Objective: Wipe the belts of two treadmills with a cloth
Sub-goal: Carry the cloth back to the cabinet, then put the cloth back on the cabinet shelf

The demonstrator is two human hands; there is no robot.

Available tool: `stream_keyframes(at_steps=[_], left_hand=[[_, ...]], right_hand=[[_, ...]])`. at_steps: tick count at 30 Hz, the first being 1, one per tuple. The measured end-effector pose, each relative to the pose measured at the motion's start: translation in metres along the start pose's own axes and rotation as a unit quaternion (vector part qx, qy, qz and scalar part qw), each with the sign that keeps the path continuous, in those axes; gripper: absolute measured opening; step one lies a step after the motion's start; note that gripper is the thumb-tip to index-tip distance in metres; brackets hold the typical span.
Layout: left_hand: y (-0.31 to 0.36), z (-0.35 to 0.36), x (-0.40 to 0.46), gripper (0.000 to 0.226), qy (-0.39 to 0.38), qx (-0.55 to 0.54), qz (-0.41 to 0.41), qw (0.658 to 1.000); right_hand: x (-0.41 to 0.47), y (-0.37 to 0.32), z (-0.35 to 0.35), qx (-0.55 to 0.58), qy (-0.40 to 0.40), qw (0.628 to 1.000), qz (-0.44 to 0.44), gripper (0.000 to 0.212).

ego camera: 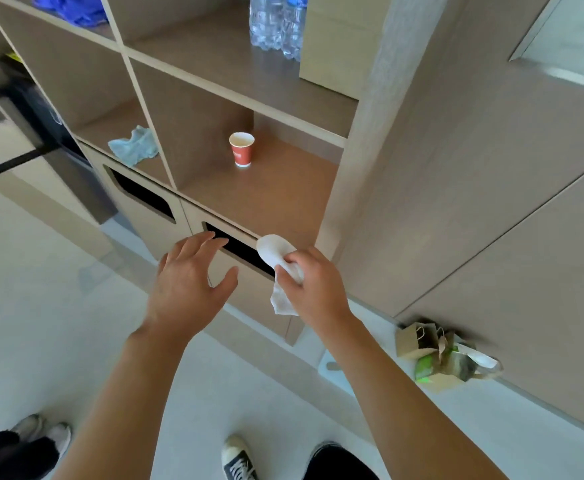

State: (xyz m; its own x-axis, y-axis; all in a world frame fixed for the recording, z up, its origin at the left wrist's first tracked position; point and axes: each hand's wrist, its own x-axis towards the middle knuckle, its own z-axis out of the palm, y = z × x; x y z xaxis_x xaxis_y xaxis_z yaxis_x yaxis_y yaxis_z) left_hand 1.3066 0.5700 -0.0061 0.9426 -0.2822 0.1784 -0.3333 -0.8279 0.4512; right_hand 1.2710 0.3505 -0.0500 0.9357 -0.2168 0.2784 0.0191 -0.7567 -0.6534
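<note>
Pinching a white cloth, the right hand nears the cabinet slot (left hand released, beside it).

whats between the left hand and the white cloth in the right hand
No object lies between them: in the head view, only the cabinet front and its dark slot show behind the gap between left hand and white cloth.

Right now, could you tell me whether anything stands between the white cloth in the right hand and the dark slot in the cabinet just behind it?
Nothing visible does. The right hand holds the white cloth directly before the dark slot; the left hand hovers open beside it, not across it.
</note>
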Motion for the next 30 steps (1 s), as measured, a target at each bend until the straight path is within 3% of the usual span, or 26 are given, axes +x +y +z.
stream_keyframes(at_steps=[19,30], left_hand=[[-0.047,0.043,0.127,0.057,-0.043,0.033,0.026,0.998],[-0.076,0.082,0.175,0.056,-0.074,0.015,0.041,0.996]], right_hand=[[0.120,0.036,0.071,-0.010,-0.058,0.997,0.041,0.024],[0.174,0.072,0.107,-0.060,-0.037,0.990,0.118,0.023]])
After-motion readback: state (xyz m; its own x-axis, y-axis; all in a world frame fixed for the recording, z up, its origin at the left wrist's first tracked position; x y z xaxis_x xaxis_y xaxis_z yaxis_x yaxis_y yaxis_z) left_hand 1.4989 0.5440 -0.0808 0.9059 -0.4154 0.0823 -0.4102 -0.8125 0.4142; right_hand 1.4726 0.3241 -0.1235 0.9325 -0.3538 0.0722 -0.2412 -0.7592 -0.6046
